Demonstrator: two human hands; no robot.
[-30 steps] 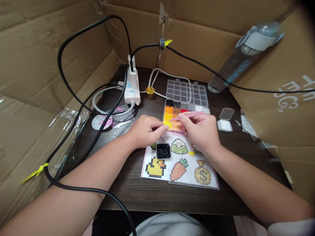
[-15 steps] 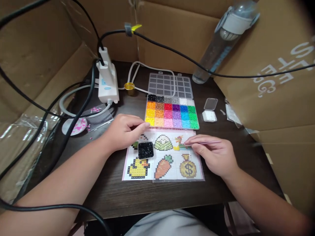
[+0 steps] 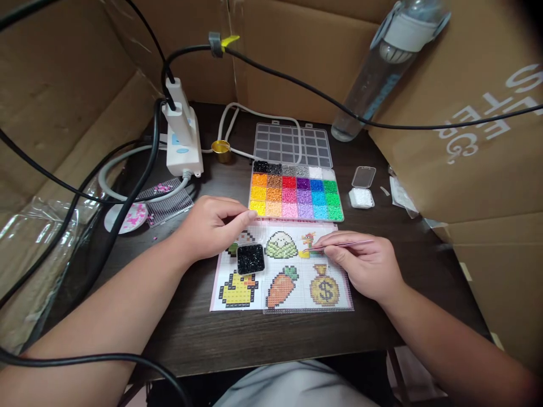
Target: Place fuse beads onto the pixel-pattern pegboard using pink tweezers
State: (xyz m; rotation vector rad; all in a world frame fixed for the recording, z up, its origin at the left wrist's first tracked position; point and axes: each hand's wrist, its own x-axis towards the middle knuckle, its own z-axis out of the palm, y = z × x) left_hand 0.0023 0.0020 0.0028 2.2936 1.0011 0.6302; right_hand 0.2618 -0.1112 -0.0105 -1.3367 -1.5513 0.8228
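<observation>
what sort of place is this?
Probably a makeshift craft booth: cardboard walls stand around a dark tabletop, which holds a color-sorted bead case and a pixel-art pattern sheet.

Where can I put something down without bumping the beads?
Try the front of the table, where bare wood borders the pattern sheet, or right of the right hand, this side of the white bead box. Back left is crowded with the power strip, cables and pink beads. The black bead box sits on the sheet.
</observation>
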